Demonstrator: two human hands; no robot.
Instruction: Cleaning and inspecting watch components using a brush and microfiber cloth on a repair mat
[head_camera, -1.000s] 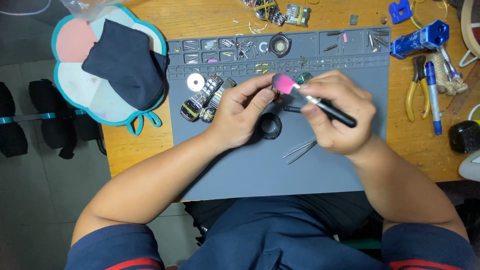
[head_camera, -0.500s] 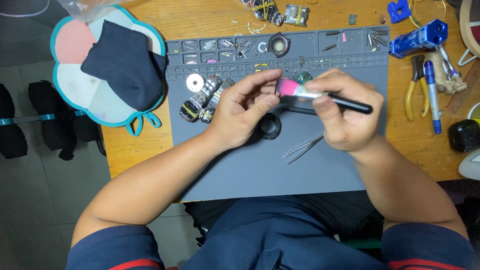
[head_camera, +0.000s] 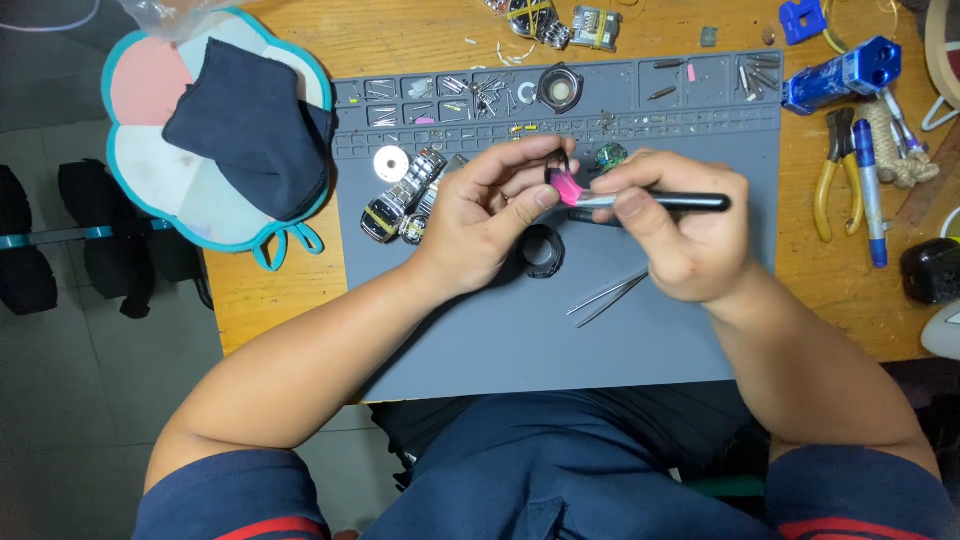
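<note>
My left hand (head_camera: 495, 212) pinches a small dark ring-shaped part (head_camera: 556, 166) between thumb and fingers above the grey work mat (head_camera: 500, 330). My right hand (head_camera: 680, 225) grips a black-handled brush (head_camera: 660, 201) whose pink bristles (head_camera: 568, 189) touch that part. A black round watch case (head_camera: 541, 250) lies on the mat just under the hands. Metal tweezers (head_camera: 607, 298) rest on the mat below my right hand. A metal watch with bracelet (head_camera: 402, 196) lies left of my left hand.
The mat's top compartments hold several small screws and parts. A round dark lens-like piece (head_camera: 560, 87) sits at the top. A dark cloth (head_camera: 250, 125) lies on a flower-shaped pad at left. Yellow pliers (head_camera: 832, 180), a blue pen (head_camera: 868, 190) and a blue tool (head_camera: 842, 75) lie at right.
The brush has tilted from slanting down-right to nearly level, and its pink bristles have slid closer against the part in my left hand. Both hands stay in the same spot.
</note>
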